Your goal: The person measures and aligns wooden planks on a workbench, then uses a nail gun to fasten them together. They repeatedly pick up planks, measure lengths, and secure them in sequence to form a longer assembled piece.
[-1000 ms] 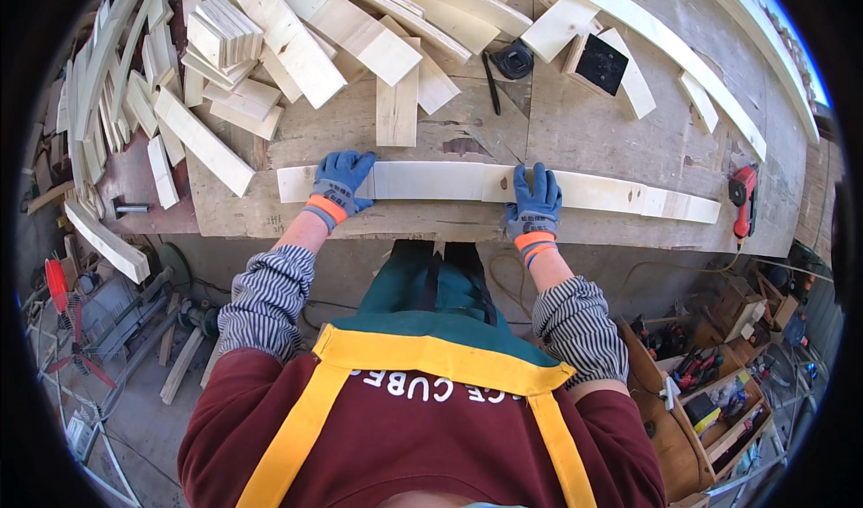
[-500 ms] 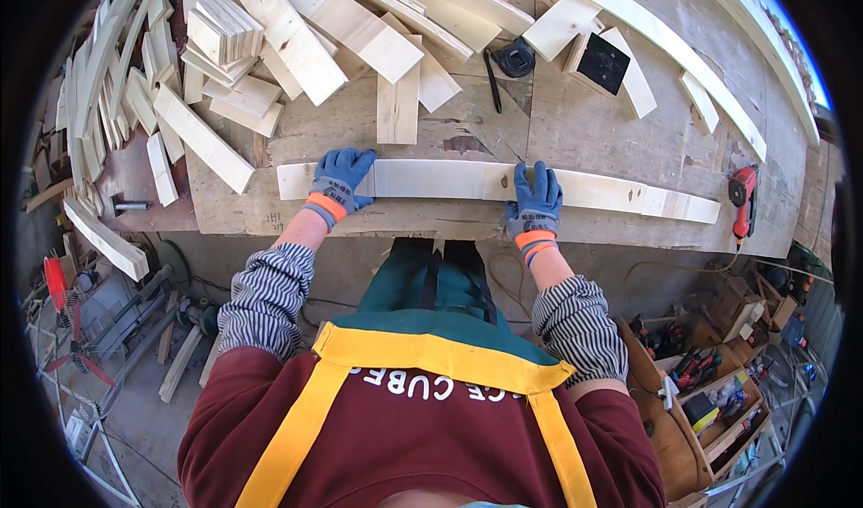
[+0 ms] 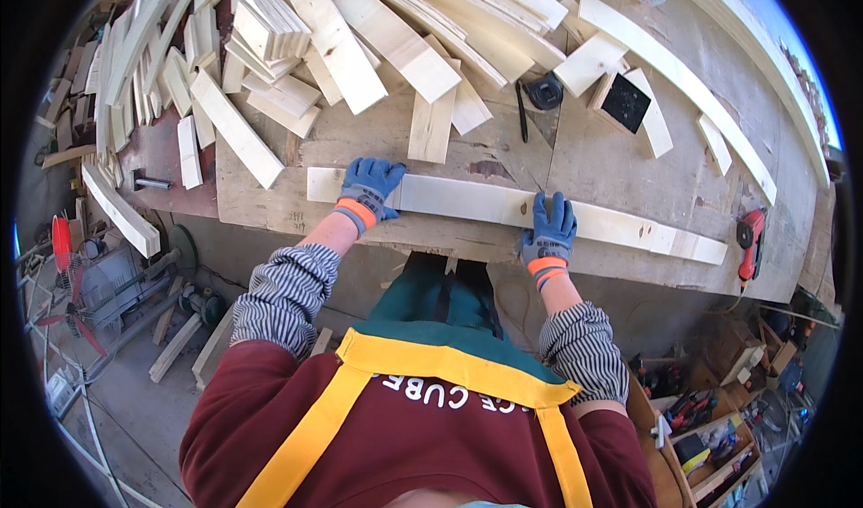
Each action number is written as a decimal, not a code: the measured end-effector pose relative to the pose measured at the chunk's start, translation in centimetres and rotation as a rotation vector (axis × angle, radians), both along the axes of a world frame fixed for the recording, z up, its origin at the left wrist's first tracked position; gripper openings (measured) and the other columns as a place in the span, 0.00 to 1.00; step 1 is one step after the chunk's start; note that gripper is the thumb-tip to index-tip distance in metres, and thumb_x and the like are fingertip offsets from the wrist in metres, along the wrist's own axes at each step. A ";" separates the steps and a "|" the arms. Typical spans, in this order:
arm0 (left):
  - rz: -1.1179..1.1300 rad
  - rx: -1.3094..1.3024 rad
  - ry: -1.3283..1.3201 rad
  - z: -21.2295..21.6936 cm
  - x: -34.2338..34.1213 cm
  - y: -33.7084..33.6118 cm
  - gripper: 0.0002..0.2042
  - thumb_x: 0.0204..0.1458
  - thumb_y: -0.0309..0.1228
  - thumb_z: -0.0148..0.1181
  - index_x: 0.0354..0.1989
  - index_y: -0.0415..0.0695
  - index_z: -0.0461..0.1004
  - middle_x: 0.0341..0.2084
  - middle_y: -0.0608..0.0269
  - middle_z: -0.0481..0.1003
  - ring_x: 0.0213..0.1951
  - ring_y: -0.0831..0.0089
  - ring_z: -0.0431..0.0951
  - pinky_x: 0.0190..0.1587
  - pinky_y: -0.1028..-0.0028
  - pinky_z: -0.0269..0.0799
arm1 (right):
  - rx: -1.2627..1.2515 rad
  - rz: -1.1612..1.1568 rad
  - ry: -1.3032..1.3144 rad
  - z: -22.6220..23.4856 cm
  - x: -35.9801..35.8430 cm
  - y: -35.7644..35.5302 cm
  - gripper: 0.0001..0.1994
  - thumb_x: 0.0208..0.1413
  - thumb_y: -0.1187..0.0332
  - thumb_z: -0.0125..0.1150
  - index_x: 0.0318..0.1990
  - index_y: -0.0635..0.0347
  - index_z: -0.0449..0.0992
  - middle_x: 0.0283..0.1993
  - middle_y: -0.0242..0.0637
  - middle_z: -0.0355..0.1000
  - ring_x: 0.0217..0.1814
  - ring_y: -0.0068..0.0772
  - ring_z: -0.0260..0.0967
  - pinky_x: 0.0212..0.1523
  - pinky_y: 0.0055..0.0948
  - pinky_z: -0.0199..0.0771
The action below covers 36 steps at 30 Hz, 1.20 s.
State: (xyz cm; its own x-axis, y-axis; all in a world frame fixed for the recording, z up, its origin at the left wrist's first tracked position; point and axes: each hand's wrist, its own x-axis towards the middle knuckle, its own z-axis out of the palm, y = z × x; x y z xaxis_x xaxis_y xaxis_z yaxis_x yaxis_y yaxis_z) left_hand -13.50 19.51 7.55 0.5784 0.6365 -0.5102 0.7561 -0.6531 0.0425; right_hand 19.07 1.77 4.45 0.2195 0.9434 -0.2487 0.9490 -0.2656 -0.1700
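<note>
A long, pale wooden strip (image 3: 463,200) lies across the near part of the workbench, its right end nearer the front edge in view. My left hand (image 3: 369,187), in a blue and grey work glove, is closed across the strip near its left end, thumb toward the near edge. Right of the strip's middle, my gloved right hand (image 3: 549,229) grips it from the near side, fingers over the wood. The undersides of both hands are hidden. A red and black power tool (image 3: 750,238) rests beyond the strip's right end.
Many loose wooden pieces (image 3: 334,40) crowd the back and left of the workbench (image 3: 360,139). A tape measure (image 3: 545,91), a black pen (image 3: 521,112) and a block with a black face (image 3: 626,102) lie behind the strip. Lower right stands a wooden toolbox (image 3: 692,485).
The whole view has tilted and shifted, so the bench appears turned. Both hands keep their places on the wooden strip, which has not visibly moved on the bench.
</note>
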 end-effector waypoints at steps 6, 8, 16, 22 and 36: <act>0.075 -0.027 -0.089 1.8 1.1 -0.1 0.48 0.26 0.61 0.71 0.60 0.52 0.65 0.50 0.59 0.68 0.54 0.58 0.66 0.58 0.58 0.58 | 0.064 -0.059 0.095 0.1 -0.5 -0.2 0.42 0.41 0.58 0.64 0.68 0.52 0.57 0.71 0.57 0.47 0.73 0.62 0.42 0.69 0.57 0.42; 0.149 -0.009 -0.041 1.6 1.0 -0.6 0.53 0.25 0.62 0.72 0.63 0.50 0.60 0.55 0.58 0.66 0.56 0.57 0.65 0.60 0.57 0.57 | 0.114 -0.058 0.167 0.7 -0.2 0.2 0.42 0.43 0.56 0.63 0.69 0.52 0.56 0.71 0.56 0.49 0.72 0.62 0.43 0.69 0.58 0.43; 0.188 0.110 -0.155 1.5 0.9 -3.6 0.52 0.33 0.62 0.67 0.68 0.48 0.55 0.58 0.54 0.63 0.60 0.55 0.62 0.64 0.57 0.54 | -0.080 -0.211 0.492 5.5 -1.0 -7.5 0.29 0.52 0.61 0.58 0.62 0.57 0.64 0.51 0.47 0.74 0.53 0.52 0.69 0.55 0.43 0.69; 0.066 0.075 -0.262 2.4 3.9 -6.4 0.47 0.40 0.59 0.64 0.68 0.47 0.55 0.58 0.51 0.63 0.60 0.54 0.61 0.64 0.58 0.55 | -0.481 -0.342 1.128 7.0 -0.6 -15.7 0.26 0.58 0.45 0.54 0.52 0.58 0.76 0.52 0.40 0.77 0.55 0.34 0.73 0.55 0.32 0.70; 0.531 0.081 -0.251 3.0 14.4 -16.6 0.42 0.46 0.55 0.61 0.67 0.47 0.55 0.59 0.45 0.62 0.60 0.49 0.61 0.63 0.55 0.57 | 0.044 -0.389 0.943 -0.3 19.6 -10.5 0.25 0.55 0.53 0.60 0.56 0.58 0.74 0.52 0.44 0.75 0.55 0.45 0.73 0.56 0.34 0.70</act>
